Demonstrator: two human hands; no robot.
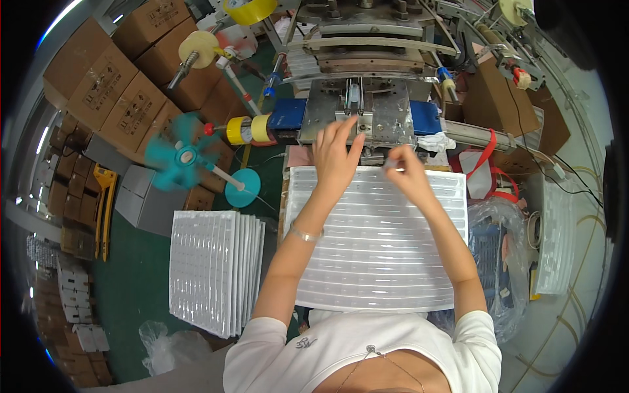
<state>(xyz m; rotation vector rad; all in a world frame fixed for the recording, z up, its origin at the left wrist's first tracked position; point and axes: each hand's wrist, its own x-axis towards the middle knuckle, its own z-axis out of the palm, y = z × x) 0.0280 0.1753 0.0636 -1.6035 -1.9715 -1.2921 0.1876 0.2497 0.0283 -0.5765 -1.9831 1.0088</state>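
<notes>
My left hand (335, 157) reaches to the front of a metal press machine. Its fingers are stretched out, with the tips at a small metal fixture (364, 120) on the machine's plate; whether they touch it I cannot tell. A small pale, clear-looking piece (354, 92) lies between the fixture's rails. To the right, my right hand (409, 175) is closed in a pinch above the far edge of a white ribbed plastic tray (377, 249). At its fingertips shows a small, blurred whitish piece (391, 163), whose kind I cannot make out.
The press's upper metal part (367, 49) overhangs the plate. Blue blocks (287, 114) flank it. A stack of white trays (203, 268) stands at the left, near a teal fan (186, 156). Cardboard boxes (111, 85) are piled behind. A white cloth (435, 142) lies at the right.
</notes>
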